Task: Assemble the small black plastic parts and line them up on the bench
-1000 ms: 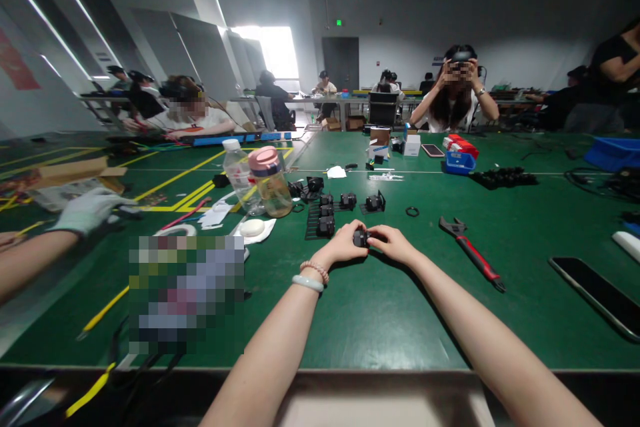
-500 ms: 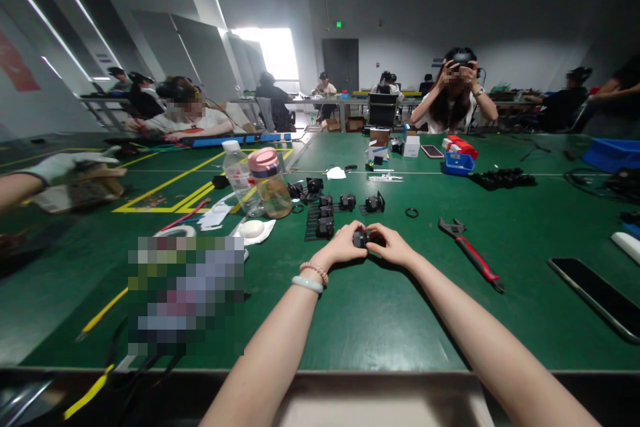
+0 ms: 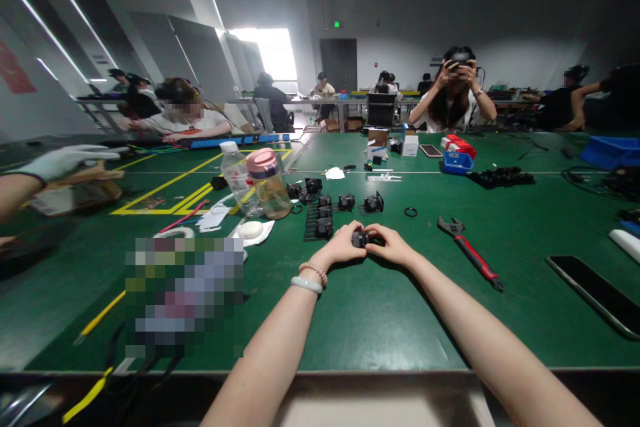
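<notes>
My left hand (image 3: 343,244) and my right hand (image 3: 393,247) meet over the table, both closed around a small black cylindrical part (image 3: 359,239). Fingers cover much of it, so its exact kind is unclear. Just left of my left hand stand several similar black parts on a slotted black piece (image 3: 323,226). Two more lie beyond my hands, one black part (image 3: 346,201) and another black part (image 3: 373,203). A black ring (image 3: 411,211) rests flat past my right hand.
An adjustable wrench (image 3: 470,252) and a phone (image 3: 593,293) lie to the right. On the left are a pink-lidded cup (image 3: 270,187), a clear bottle (image 3: 239,177) and a blurred-out object (image 3: 190,297). Across the table sits a person (image 3: 453,97); a co-worker's gloved hand (image 3: 70,161) reaches in.
My hands and the black part stay almost in place. The gloved hand at the left has risen slightly, its fingers stretched. The whole view has shifted a little.
</notes>
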`<state>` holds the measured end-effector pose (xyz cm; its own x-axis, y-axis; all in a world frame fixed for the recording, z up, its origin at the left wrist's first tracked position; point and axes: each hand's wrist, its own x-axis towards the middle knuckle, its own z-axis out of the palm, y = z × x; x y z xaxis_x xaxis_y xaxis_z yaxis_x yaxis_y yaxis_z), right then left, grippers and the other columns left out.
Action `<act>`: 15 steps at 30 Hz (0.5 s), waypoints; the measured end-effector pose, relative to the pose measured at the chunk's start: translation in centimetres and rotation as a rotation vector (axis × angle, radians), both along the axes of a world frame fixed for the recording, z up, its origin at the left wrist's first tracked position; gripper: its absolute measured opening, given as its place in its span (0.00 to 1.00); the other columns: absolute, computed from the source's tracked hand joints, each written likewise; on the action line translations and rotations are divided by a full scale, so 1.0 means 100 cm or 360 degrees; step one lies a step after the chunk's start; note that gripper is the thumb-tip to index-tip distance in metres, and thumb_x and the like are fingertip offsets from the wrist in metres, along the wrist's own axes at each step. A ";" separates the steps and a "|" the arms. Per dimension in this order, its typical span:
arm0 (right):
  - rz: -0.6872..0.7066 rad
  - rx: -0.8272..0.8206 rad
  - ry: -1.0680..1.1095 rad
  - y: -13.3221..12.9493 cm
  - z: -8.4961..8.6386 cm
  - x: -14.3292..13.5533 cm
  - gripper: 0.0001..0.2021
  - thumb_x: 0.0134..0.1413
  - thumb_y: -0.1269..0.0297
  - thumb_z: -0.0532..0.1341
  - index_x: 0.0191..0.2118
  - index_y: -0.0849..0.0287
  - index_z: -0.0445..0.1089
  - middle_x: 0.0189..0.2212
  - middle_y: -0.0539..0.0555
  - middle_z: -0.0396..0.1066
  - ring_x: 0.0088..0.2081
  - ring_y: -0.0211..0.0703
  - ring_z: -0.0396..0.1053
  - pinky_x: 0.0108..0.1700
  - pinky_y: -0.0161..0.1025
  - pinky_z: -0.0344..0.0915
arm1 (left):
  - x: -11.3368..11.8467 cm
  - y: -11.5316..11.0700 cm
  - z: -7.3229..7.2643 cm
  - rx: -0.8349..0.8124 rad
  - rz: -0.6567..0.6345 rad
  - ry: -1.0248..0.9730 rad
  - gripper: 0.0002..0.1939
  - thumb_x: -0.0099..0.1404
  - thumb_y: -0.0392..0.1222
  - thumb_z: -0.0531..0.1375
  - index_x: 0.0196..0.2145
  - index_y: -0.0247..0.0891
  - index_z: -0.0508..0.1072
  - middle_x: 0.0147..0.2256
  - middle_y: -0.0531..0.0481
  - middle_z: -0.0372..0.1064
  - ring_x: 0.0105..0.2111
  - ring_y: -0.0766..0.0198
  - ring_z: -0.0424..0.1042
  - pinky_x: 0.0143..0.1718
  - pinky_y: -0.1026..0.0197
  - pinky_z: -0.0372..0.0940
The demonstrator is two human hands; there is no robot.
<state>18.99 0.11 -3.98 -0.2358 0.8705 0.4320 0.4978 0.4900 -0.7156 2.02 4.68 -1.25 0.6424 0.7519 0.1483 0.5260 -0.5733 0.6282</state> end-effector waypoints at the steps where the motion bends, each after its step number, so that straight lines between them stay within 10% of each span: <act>1: -0.0003 -0.0004 -0.0004 0.000 0.000 0.000 0.19 0.42 0.66 0.60 0.44 0.56 0.61 0.36 0.51 0.67 0.38 0.40 0.64 0.41 0.38 0.60 | 0.000 0.000 0.000 0.0007 -0.0007 0.0002 0.24 0.41 0.40 0.61 0.39 0.38 0.63 0.35 0.51 0.62 0.34 0.61 0.62 0.36 0.61 0.59; 15: -0.0014 -0.0006 -0.0014 -0.001 0.002 0.000 0.18 0.44 0.65 0.59 0.44 0.56 0.62 0.37 0.52 0.67 0.37 0.39 0.65 0.41 0.38 0.60 | -0.001 0.001 0.000 0.0032 -0.0024 0.0016 0.23 0.42 0.41 0.60 0.38 0.38 0.63 0.35 0.50 0.62 0.34 0.62 0.63 0.34 0.62 0.59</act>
<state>18.99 -0.01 -3.76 -0.2318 0.8743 0.4265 0.5087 0.4827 -0.7129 1.95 4.75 -1.27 0.6553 0.7389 0.1568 0.5233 -0.5938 0.6112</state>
